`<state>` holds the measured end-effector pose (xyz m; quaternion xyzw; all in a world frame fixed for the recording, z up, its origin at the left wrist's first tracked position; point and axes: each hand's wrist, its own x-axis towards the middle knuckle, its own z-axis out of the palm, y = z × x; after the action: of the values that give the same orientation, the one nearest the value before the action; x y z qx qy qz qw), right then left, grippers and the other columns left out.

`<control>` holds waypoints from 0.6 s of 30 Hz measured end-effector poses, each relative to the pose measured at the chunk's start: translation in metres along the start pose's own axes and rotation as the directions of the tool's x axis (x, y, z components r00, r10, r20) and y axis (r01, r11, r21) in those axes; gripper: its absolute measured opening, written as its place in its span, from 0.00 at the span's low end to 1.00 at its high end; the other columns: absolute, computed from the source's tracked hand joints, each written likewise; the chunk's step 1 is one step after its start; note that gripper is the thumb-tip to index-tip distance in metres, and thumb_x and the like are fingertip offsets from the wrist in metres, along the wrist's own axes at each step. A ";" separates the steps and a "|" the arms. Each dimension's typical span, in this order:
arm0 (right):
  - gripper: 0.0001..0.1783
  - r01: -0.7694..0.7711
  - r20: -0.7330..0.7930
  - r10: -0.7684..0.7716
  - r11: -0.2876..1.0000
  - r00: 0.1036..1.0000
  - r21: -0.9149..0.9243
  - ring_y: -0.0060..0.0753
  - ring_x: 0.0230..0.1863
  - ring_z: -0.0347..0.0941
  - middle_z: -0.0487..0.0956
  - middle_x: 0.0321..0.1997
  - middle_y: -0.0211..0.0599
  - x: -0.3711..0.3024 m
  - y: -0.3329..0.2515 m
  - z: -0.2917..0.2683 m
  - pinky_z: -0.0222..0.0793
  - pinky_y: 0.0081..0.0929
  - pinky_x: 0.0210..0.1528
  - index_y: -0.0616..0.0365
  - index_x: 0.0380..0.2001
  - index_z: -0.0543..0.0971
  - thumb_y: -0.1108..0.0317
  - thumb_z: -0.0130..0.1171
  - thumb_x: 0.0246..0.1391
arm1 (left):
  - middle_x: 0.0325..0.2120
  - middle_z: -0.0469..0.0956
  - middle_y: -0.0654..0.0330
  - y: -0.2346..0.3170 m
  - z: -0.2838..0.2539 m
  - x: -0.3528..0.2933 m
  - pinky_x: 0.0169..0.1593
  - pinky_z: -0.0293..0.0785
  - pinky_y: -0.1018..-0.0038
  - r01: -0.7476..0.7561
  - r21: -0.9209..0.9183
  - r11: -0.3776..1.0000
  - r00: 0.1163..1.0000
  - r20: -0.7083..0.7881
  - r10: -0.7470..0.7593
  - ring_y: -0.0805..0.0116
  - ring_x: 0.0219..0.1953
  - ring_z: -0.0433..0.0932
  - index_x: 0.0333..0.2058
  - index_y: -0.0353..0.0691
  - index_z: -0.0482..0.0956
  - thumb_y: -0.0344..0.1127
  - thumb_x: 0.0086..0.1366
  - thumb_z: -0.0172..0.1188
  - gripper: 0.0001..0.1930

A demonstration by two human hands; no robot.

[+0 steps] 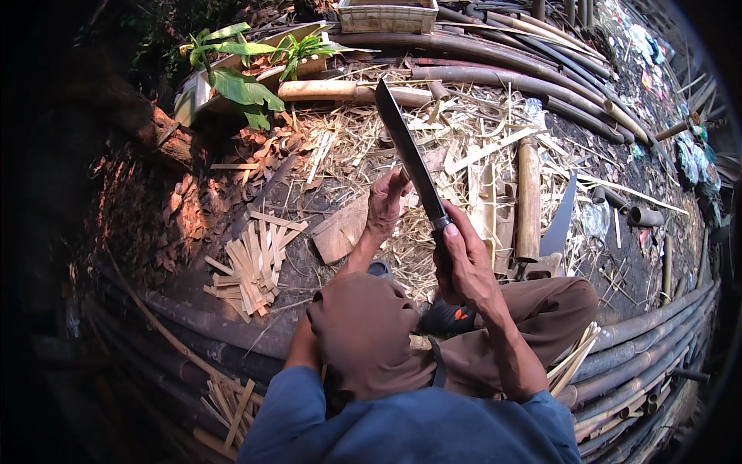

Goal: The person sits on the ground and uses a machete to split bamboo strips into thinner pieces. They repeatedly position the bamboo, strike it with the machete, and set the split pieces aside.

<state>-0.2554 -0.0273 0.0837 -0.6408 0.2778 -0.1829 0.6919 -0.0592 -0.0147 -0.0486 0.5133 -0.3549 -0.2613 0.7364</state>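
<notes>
My right hand grips the handle of a long dark machete, its blade raised and pointing away from me. My left hand reaches forward below the blade, fingers closed around something small on the straw-covered ground; what it holds is hidden. A flat wooden piece lies just left of that hand. My knees in brown trousers are drawn up in front of me.
A pile of split bamboo slats lies to the left. A short bamboo section and a second blade lie to the right. Long bamboo poles run across the back and curve around the front. Green plants grow far left.
</notes>
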 end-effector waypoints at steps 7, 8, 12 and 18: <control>0.26 0.038 -0.018 -0.039 0.998 0.999 -0.053 0.22 0.41 0.66 0.70 0.43 0.32 0.000 0.006 -0.006 0.63 0.22 0.47 0.61 0.64 0.64 0.56 0.41 0.70 | 0.19 0.63 0.70 0.001 0.003 -0.001 0.32 0.57 0.77 -0.006 0.010 1.000 1.000 0.019 0.006 0.79 0.26 0.59 0.22 0.41 0.67 0.65 0.68 0.49 0.30; 0.26 0.017 -0.011 -0.018 0.999 1.000 -0.042 0.21 0.40 0.66 0.70 0.42 0.31 0.000 0.003 -0.008 0.64 0.21 0.46 0.61 0.64 0.64 0.57 0.41 0.71 | 0.19 0.63 0.70 0.001 0.005 0.000 0.32 0.57 0.77 -0.011 0.001 1.000 1.000 0.022 0.011 0.79 0.26 0.59 0.22 0.41 0.67 0.65 0.68 0.49 0.30; 0.25 -0.140 0.056 0.133 0.982 0.989 0.124 0.16 0.32 0.62 0.68 0.34 0.26 -0.008 -0.015 -0.001 0.62 0.18 0.35 0.60 0.64 0.63 0.57 0.41 0.71 | 0.20 0.64 0.70 0.004 0.001 -0.003 0.32 0.58 0.78 -0.034 -0.008 0.999 0.999 0.003 0.034 0.79 0.26 0.60 0.22 0.41 0.68 0.63 0.68 0.51 0.29; 0.23 -0.005 -0.053 0.001 0.998 0.999 -0.069 0.18 0.24 0.61 0.67 0.26 0.27 -0.010 -0.003 0.009 0.61 0.22 0.27 0.53 0.64 0.64 0.59 0.42 0.71 | 0.19 0.64 0.70 0.004 0.002 -0.003 0.32 0.58 0.78 0.001 -0.007 1.000 1.000 0.017 -0.001 0.80 0.25 0.60 0.22 0.41 0.69 0.63 0.67 0.52 0.29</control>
<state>-0.2573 -0.0144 0.0881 -0.6587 0.3031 -0.1891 0.6621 -0.0627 -0.0123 -0.0454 0.5085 -0.3600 -0.2672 0.7351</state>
